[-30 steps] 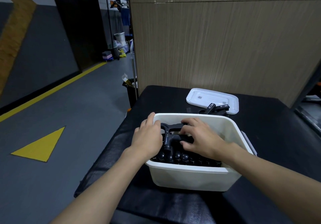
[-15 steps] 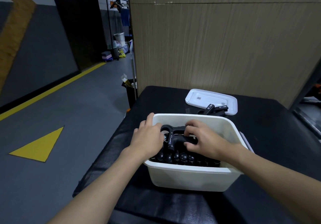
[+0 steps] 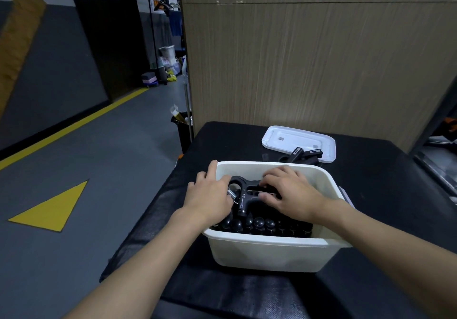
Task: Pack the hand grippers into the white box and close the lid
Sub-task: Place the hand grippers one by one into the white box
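The white box (image 3: 272, 252) stands on the black table (image 3: 371, 195), holding several black hand grippers (image 3: 257, 223) packed in a row. On top of them lies one more black hand gripper (image 3: 243, 195) with a metal spring. My right hand (image 3: 290, 192) grips its handles from the right. My left hand (image 3: 210, 195) rests on the box's left rim, its fingers curled beside the spring. The white lid (image 3: 296, 141) lies flat behind the box. More black hand grippers (image 3: 303, 156) lie between lid and box, partly hidden by the rim.
A wood-panel wall rises behind the table. A black bin (image 3: 183, 127) stands off the table's far left corner. Grey floor with a yellow triangle (image 3: 53, 207) lies to the left. A grey flat object (image 3: 347, 196) peeks out at the box's right side.
The top hand gripper has shifted slightly inside the box under my right hand, its spring now showing. My left hand has stayed on the left rim.
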A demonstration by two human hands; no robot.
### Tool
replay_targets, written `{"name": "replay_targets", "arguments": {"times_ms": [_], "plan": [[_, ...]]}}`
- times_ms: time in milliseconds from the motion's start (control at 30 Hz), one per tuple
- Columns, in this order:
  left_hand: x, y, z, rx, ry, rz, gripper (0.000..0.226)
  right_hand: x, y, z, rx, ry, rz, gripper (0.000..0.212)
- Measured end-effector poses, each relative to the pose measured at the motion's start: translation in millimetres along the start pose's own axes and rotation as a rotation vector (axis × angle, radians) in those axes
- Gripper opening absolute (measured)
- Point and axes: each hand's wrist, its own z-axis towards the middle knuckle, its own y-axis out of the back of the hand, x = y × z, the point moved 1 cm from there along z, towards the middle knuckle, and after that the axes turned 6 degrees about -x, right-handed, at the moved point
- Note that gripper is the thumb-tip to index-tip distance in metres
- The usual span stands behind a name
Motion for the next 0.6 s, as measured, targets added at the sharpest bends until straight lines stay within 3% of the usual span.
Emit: {"name": "replay_targets", "arguments": {"times_ms": [200,400,500,600], "plan": [[-0.7,1.1,-0.1,-0.024,0.001,-0.066,0.049,-31.1,23.9,22.1,-0.201,-0.203,0.051,0.02],[-1.6,-1.4,1.2,-0.046,0.013,-0.022,0.05,-112.5,29.7,54.7,0.068,-0.613,0.145,0.016],[-1.6,-2.1,2.1,-0.056,0.02,-0.01,0.05,-143.6,16.5,59.8,0.075,-0.729,0.276,0.023],[-1.7,-2.2,2.8,-0.05,0.028,-0.01,0.051,-164.5,-4.4,58.8,0.118,-0.747,0.317,0.052]]}}
